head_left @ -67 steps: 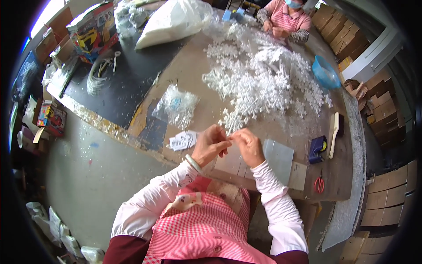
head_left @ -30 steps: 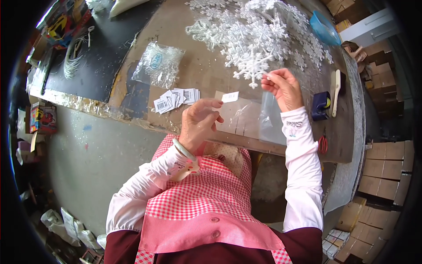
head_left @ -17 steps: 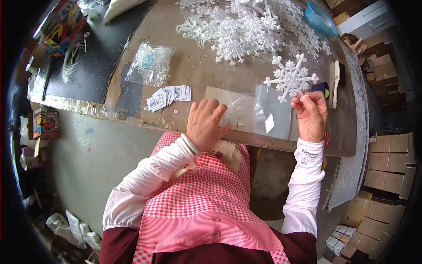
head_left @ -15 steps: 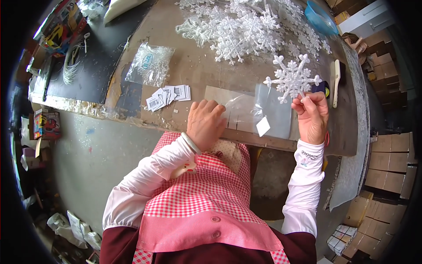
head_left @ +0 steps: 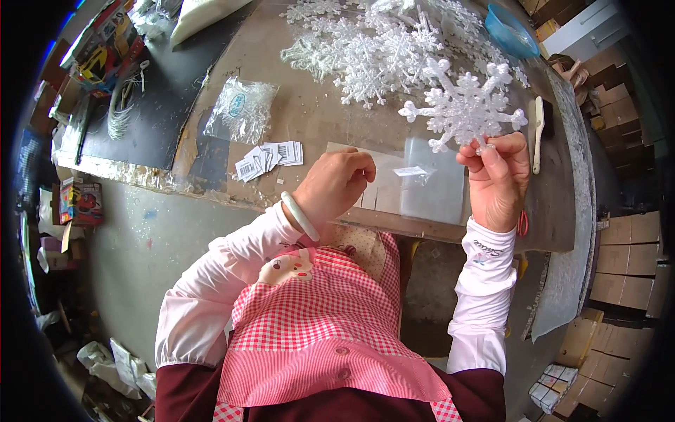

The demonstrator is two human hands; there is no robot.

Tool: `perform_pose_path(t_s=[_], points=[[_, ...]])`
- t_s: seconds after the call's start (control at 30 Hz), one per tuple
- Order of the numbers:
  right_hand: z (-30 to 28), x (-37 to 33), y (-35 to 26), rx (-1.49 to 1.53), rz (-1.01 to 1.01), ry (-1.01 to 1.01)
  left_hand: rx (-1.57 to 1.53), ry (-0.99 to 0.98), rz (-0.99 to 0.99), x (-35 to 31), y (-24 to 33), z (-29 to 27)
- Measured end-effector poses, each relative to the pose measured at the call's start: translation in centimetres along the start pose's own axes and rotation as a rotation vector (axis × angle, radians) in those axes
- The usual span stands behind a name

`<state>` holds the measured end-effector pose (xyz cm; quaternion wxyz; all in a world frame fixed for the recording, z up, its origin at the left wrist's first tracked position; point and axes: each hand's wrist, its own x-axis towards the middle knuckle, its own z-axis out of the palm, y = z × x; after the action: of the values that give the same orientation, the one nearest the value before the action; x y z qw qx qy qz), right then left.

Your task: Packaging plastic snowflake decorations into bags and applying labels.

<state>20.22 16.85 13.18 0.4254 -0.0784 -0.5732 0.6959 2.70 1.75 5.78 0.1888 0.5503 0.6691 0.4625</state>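
A white glittery snowflake ornament (head_left: 467,109) is upright over the table, one arm tip pinched between the thumb and fingers of my right hand (head_left: 498,179). My left hand (head_left: 334,183) is over the table's near edge with its fingers curled in; whatever they may hold is hidden. A small white tag (head_left: 410,171) with clear film around it appears just right of my left fingers. Below it, flat translucent plastic sleeves (head_left: 432,200) lie on the table. Barcode labels (head_left: 249,167) are fanned out to the left of my left hand.
Many snowflake ornaments (head_left: 380,60) are heaped at the back. A clear bag of small clear pieces (head_left: 242,109) lies at left. A blue basin (head_left: 510,32) stands at back right, and a brush with a pale handle (head_left: 538,133) near the right edge. Cardboard boxes (head_left: 622,257) are stacked beyond.
My left hand has turned, its fingers curling in. The white tag has shifted up and left and looks flatter. My right hand has tilted the snowflake and brought it closer to the camera.
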Motion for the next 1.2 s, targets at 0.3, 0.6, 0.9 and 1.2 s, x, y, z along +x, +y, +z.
perform_pose_path(t_s=[0.3,0.6,0.9,1.2], points=[[-0.2,-0.9,0.7,0.024,-0.001,-0.045,-0.145,-0.122,-0.162,0.5,1.1,-1.0],[-0.7,-0.4,0.7,0.043,0.011,-0.033,-0.081,-0.152,-0.102,-0.2,0.3,-0.3],[0.4,0.5,-0.3,0.043,-0.023,-0.045,-0.041,-0.038,-0.040,-0.3,-0.2,0.9],[0.0,-0.6,0.6,0.051,-0.015,-0.060,-0.102,-0.034,-0.137,-0.2,0.9,0.3]])
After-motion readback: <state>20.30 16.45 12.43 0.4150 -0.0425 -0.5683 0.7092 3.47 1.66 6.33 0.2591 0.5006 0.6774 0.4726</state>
